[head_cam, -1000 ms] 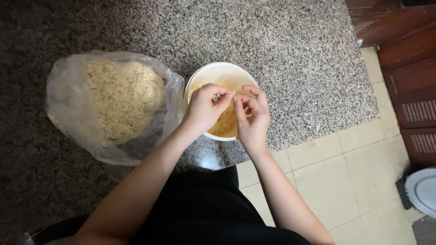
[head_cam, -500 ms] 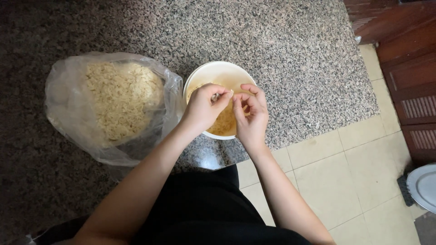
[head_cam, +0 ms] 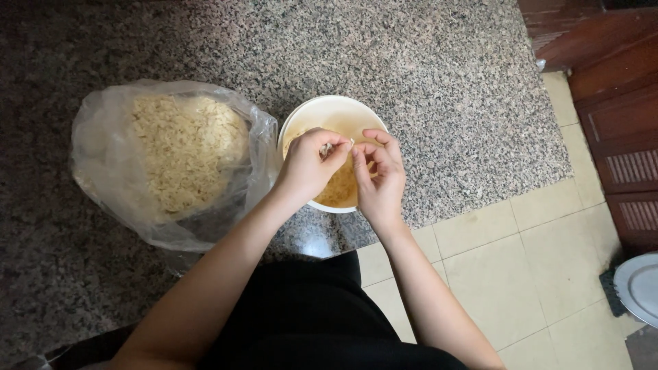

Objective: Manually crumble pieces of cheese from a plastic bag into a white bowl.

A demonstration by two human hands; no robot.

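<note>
Head view: left hand [head_cam: 308, 164] and right hand [head_cam: 379, 175] meet over the round cream plastic bowl [head_cam: 327, 113] on the speckled granite table [head_cam: 425, 75]. Fingers of both pinch one small pale piece [head_cam: 327, 148], too small to identify. Clear plastic bag of pale shreds [head_cam: 181, 154] touches the bowl. Working low keeps droppings inside.
</note>
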